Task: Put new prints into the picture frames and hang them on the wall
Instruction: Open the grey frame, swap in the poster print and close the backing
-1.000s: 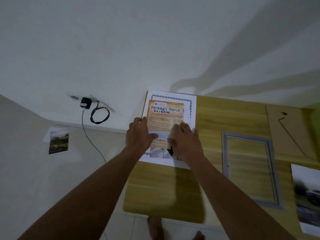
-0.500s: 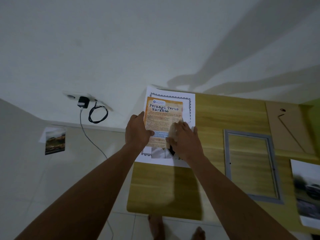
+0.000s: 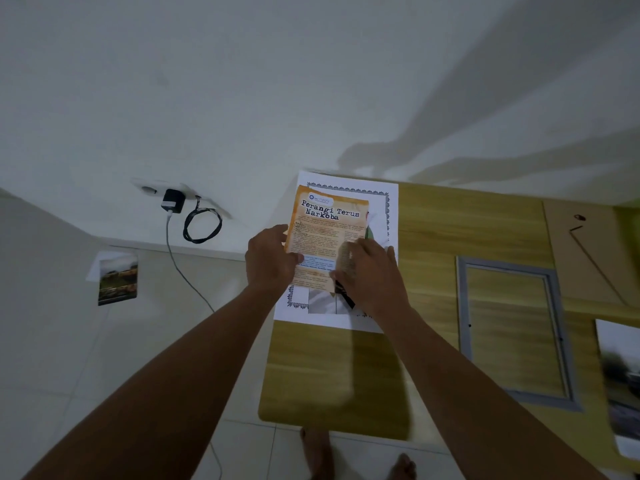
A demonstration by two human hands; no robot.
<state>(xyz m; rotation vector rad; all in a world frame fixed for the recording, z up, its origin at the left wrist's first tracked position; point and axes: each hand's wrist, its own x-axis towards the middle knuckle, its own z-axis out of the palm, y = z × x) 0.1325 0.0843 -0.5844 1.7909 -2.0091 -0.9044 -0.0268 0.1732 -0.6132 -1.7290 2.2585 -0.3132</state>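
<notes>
- Head view, looking down past both forearms at a wooden desk (image 3: 433, 237) set against a white wall.
- Left hand (image 3: 272, 261): grips the left edge of the orange print (image 3: 325, 230), thumb laid across its face and the other fingers curled at the edge.
- Right hand (image 3: 370, 275): on the print's lower right part, fingers bent over the paper and pinching it. I cannot see how far they wrap underneath.
- Orange print: headed "Perangi Terus Narkoba". It is held between my two hands just over a white sheet (image 3: 384, 202) and sits slightly skewed to it.
- White sheet: it has an ornamental border and lies flat at the desk's left end, its far edge up at the wall. A dark picture shows on it below the print.
- Grey picture frame (image 3: 462, 306): flat on the desk to the right — well apart from the sheet, with bare wood showing through its opening.
- Brown backing board (image 3: 561, 265): beyond the frame at the far right corner, with a thin dark line across it.
- Second print (image 3: 620, 375): a blurred landscape at the right edge of the desk, just beside the frame.
- Floor, left side: a small photo (image 3: 117, 278) lies on the tiles.
- Wall: a black charger (image 3: 172, 200) sits in a socket low down, its cable (image 3: 202, 225) looped beside it.
- My bare feet (image 3: 317, 452) are at the desk's near edge.
</notes>
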